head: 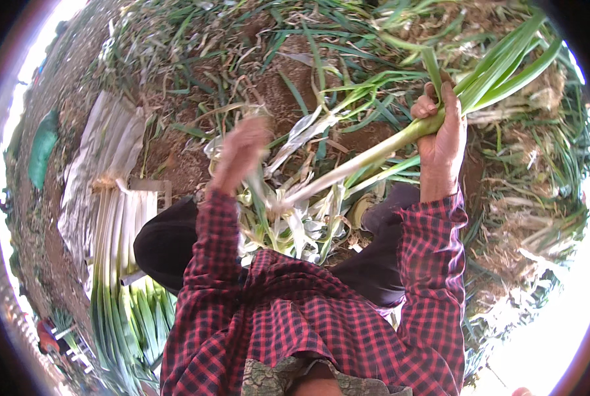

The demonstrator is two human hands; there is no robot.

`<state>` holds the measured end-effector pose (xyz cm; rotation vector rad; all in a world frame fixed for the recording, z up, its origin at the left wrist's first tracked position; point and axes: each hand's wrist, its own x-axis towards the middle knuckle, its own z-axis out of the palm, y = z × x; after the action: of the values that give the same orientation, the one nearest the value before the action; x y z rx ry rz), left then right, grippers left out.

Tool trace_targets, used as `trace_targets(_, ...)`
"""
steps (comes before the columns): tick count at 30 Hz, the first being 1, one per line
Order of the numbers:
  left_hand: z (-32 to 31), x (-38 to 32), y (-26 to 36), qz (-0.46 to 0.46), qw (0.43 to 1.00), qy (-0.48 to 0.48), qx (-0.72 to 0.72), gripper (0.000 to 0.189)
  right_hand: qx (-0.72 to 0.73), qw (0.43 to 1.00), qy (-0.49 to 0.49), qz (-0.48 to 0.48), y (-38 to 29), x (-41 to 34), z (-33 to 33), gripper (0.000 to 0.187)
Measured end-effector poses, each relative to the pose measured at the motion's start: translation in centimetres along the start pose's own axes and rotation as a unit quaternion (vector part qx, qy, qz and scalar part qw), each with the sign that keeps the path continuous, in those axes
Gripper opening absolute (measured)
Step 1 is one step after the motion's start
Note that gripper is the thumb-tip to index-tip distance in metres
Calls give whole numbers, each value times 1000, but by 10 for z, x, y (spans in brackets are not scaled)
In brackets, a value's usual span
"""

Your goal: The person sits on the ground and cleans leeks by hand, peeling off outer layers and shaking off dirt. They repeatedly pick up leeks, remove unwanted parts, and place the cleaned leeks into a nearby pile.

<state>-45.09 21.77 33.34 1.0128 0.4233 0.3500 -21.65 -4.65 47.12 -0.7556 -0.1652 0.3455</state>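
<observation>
My right hand (443, 123) is closed around the upper stalk of a long green onion (369, 161), where the green leaves fan out to the upper right. The pale root end of the stalk slants down to the lower left, over a heap of peeled husks (307, 232). My left hand (243, 148) is raised left of the stalk and blurred; a pale strip hangs just below it, and whether the fingers hold it cannot be told.
To my left, several trimmed green onions (112, 232) lie side by side, their root ends towards a wrinkled pale sheet (89, 143). A green sack (43, 148) lies at the far left. Cut leaves and husks (285, 59) litter the soil ahead, and more stalks (513, 222) lie at the right.
</observation>
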Motion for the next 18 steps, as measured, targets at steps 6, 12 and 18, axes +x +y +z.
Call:
trace_targets(6, 160, -5, 8, -5, 962, -272, -39, 35, -155, 980, -104, 66, 25, -27, 35, 38)
trace_targets(12, 175, -11, -1, 107, 976, -191, 2, 41, -126, 983, -114, 76, 36, -30, 37, 41)
trace_targets(18, 180, -17, 1, 100, 981, -145, 84, 60, -111, 984, -85, 107, 48, -29, 31, 32)
